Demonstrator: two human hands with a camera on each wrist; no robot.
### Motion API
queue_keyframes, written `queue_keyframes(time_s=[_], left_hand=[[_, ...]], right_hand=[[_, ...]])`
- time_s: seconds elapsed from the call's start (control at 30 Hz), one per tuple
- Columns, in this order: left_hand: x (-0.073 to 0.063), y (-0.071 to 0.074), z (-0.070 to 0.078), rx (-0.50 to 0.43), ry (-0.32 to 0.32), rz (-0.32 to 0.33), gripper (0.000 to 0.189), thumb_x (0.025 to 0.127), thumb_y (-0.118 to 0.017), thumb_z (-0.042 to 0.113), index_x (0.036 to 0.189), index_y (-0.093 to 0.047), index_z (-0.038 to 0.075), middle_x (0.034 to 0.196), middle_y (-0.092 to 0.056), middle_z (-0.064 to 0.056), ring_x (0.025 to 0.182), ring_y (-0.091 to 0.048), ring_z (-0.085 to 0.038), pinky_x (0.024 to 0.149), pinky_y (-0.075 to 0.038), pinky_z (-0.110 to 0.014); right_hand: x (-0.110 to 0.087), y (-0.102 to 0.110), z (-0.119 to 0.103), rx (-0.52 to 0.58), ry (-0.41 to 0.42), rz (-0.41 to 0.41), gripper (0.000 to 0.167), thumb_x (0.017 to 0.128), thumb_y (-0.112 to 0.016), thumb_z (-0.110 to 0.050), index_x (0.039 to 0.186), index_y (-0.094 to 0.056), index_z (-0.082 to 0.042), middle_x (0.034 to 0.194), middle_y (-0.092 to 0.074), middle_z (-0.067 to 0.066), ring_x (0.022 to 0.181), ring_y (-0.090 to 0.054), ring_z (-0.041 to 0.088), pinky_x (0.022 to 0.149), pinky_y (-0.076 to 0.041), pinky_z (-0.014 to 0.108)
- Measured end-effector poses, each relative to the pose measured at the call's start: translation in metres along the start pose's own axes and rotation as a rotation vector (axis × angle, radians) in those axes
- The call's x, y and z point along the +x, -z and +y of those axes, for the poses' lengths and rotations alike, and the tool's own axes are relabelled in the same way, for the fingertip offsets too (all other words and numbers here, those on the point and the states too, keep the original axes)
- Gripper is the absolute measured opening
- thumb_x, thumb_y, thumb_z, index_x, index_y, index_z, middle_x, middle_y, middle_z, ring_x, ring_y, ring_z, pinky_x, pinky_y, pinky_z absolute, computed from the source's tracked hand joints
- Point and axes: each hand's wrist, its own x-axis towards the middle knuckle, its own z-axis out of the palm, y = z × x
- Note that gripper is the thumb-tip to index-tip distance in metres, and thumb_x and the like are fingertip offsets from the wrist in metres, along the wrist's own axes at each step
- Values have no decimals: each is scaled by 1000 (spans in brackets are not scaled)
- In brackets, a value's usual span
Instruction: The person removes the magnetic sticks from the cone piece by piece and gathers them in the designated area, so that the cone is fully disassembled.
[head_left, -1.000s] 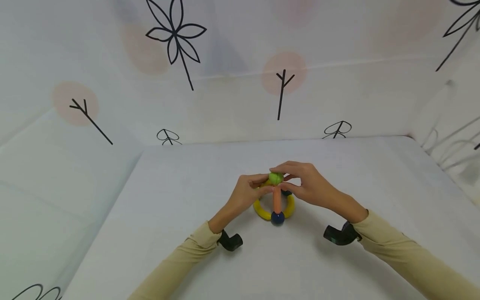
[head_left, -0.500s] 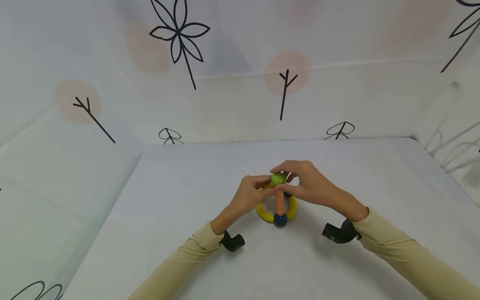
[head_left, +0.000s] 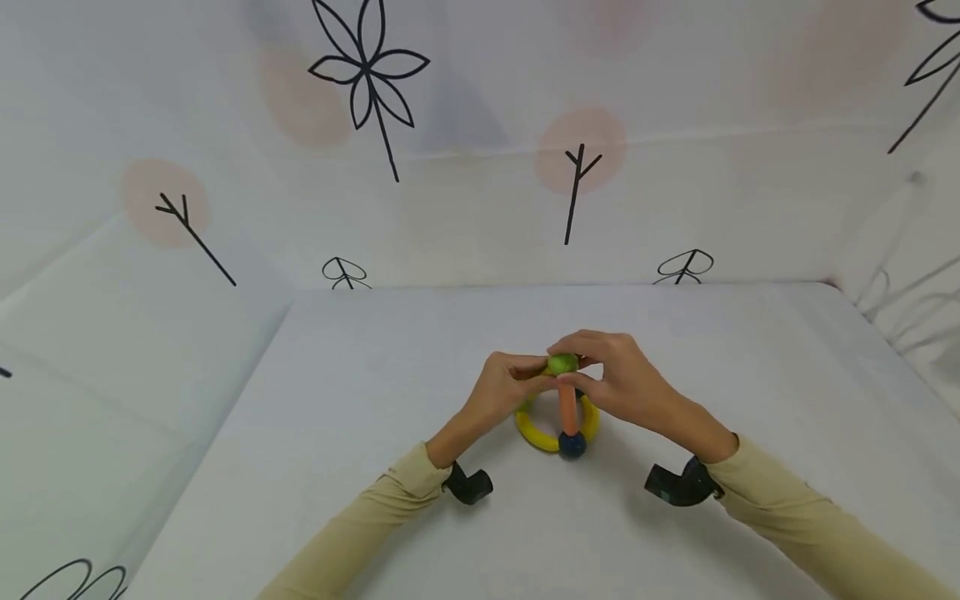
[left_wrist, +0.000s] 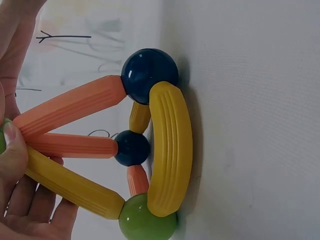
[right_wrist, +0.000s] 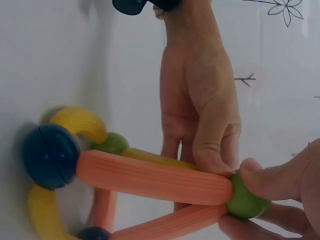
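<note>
A pyramid of magnetic sticks and balls stands on the white surface. At its top is a green ball (head_left: 562, 363), held between both hands. My left hand (head_left: 495, 392) pinches at this ball, its thumb by the upper end of a straight yellow stick (left_wrist: 75, 182). My right hand (head_left: 626, 379) grips the ball from the other side, fingers over the top and thumb beneath. Orange sticks (right_wrist: 155, 175) slope from the top down to blue balls (left_wrist: 150, 75). The base has a lower green ball (left_wrist: 148, 220), curved yellow sticks (left_wrist: 171, 150) and a short orange piece (left_wrist: 137, 181).
The white table (head_left: 405, 350) spreads around the pyramid. Behind it rises a pale wall cloth (head_left: 480, 208) printed with black plant drawings. Black wrist cameras, the left one (head_left: 468, 486) and the right one (head_left: 678, 485), hang below the cuffs.
The head view has shifted slightly, so the whole scene sits a little further right. Both hands stay at the top green ball, and the right fingers now cover more of it.
</note>
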Motion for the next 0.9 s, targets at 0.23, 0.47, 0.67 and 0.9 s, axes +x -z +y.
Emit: queue_keyframes(time_s=[0.23,0.47,0.67,0.9], left_hand=[[-4,-2,5,15,24,39,33,87,-64,0,118,-60,-9,114,-63,-22,103,-63,-27,83,-51,-27],[-5,-3,7,24,37,68,34,87,-66,2,118,-60,-8,114,-62,-22,103,-63,-28,82,-51,-26],[-6,-4,4,18,33,86,34,86,-67,2,118,-61,-7,113,-63,-21,100,-65,-25,82,-51,-27],[-8,-7,9,37,27,88,33,85,-68,1,116,-61,-9,112,-64,-22,99,-65,-28,80,-52,-26]], right_hand=[[-4,-8,-2,3,6,91,30,72,-78,6,100,-69,0,97,-69,3,82,-63,13,69,-54,29],[-5,-8,-2,34,-27,119,31,73,-77,7,102,-68,2,98,-68,7,80,-66,17,65,-55,28],[-6,-4,-2,68,-102,108,32,75,-77,4,105,-67,1,98,-68,9,81,-68,22,66,-55,28],[-9,-1,-6,62,-163,92,32,74,-80,-5,103,-67,-2,97,-68,5,81,-67,18,68,-55,29]])
